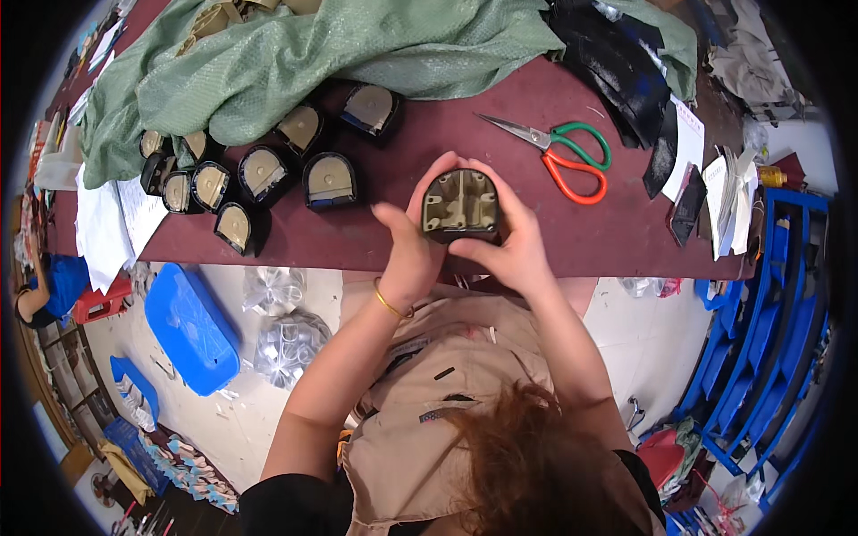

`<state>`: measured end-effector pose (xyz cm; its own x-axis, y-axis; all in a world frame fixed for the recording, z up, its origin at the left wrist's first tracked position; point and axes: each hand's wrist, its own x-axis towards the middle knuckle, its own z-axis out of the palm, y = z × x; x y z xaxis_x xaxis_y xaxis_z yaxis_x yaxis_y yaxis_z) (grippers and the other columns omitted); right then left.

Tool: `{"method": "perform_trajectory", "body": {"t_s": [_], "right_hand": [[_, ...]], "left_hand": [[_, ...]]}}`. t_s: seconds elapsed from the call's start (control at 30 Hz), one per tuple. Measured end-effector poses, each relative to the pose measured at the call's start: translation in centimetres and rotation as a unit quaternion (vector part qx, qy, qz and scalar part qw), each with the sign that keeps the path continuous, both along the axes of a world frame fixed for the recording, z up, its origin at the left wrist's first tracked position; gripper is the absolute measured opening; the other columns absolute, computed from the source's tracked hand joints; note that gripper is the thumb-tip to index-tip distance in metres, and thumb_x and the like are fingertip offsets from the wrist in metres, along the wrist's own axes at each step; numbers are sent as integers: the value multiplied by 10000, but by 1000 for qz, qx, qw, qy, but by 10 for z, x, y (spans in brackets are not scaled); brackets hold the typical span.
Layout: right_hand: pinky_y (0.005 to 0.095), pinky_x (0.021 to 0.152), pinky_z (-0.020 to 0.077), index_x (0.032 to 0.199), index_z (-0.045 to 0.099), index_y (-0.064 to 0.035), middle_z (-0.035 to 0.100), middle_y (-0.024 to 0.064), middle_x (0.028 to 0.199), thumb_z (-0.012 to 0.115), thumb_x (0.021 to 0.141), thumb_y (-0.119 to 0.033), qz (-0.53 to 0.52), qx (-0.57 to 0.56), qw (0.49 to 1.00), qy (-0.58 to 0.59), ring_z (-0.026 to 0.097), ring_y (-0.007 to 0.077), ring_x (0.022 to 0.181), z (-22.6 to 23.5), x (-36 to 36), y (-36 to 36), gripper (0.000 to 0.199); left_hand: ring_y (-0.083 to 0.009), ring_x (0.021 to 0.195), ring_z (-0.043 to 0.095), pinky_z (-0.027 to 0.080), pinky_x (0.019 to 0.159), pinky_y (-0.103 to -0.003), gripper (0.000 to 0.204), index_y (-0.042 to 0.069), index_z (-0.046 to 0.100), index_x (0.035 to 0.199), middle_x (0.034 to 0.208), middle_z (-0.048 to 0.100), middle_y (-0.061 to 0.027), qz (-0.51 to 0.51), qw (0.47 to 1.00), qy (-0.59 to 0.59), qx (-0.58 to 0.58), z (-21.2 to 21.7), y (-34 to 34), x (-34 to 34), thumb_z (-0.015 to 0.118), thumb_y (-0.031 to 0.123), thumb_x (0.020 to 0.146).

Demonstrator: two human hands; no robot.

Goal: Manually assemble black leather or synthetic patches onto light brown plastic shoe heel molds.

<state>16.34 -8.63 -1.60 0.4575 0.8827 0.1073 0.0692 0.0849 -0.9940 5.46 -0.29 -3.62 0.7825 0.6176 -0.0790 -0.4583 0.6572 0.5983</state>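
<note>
Both the left hand (409, 255) and the right hand (511, 246) grip one beige ribbed moulded block (460, 205); left of it, roughly nine similar black-rimmed pieces (330, 181) lie on the maroon table (608, 241).

Workshop: cluttered workbench (590, 250), scissors (567, 154), stacked parts (259, 174)

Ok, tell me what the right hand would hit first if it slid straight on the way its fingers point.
The right hand wraps the beige-centred black moulded piece, fingers pointing up-left. Past that, probably the nearest dark D-shaped piece with tan insert; depth is unclear.
</note>
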Motion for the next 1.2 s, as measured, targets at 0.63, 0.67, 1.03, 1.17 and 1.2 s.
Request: {"method": "perform_trajectory", "body": {"t_s": [0.63, 0.67, 1.03, 1.17, 1.2], "right_hand": [[428, 1032, 395, 1344, 428, -8, 479, 196, 1361, 845, 620, -142, -17, 37, 973, -227, 463, 361, 1258, -5, 11, -4, 846], [428, 1043, 380, 1341, 435, -14, 485, 186, 1360, 846, 618, -147, -17, 23, 982, -187, 441, 358, 1278, -4, 12, -6, 842], [305, 860, 488, 1394, 407, -41, 457, 123, 1383, 789, 738, -189, 37, -103, 994, 3, 482, 194, 1218, 9, 10, 11, 774], [298, 894, 471, 1386, 424, -40, 530, 88, 1309, 674, 849, -123, 63, -50, 987, 136, 486, 172, 1204, 8, 6, 14, 598], [298, 894, 471, 1386, 424, -40, 530, 88, 1309, 674, 849, -123, 64, -53, 987, 136, 486, 172, 1204, 7, 8, 14, 598]], "left_hand": [[-202, 993, 624, 478, 926, -344, 929, -19, 590, 1150, 1072, 651, -110, -66, 977, 130, -156, 25, 22, 13, 84, 714, 889], [-231, 1108, 576, 431, 992, -371, 963, -22, 491, 1262, 1200, 595, -157, -99, 984, 99, -109, 17, 29, 7, 48, 738, 868], [-287, 1180, 524, 504, 930, -428, 554, 217, 152, 1477, 1371, 408, -126, -65, 997, 31, -25, 20, 10, -10, 326, 448, 1005], [-286, 1160, 534, 529, 897, -451, 439, 130, 317, 1399, 1337, 436, -113, -40, 998, 46, 3, 10, 9, -10, 380, 334, 1016], [-286, 1160, 534, 529, 897, -451, 439, 130, 317, 1399, 1337, 436, -113, -38, 998, 45, 1, 11, 7, -7, 380, 334, 1016]]}}
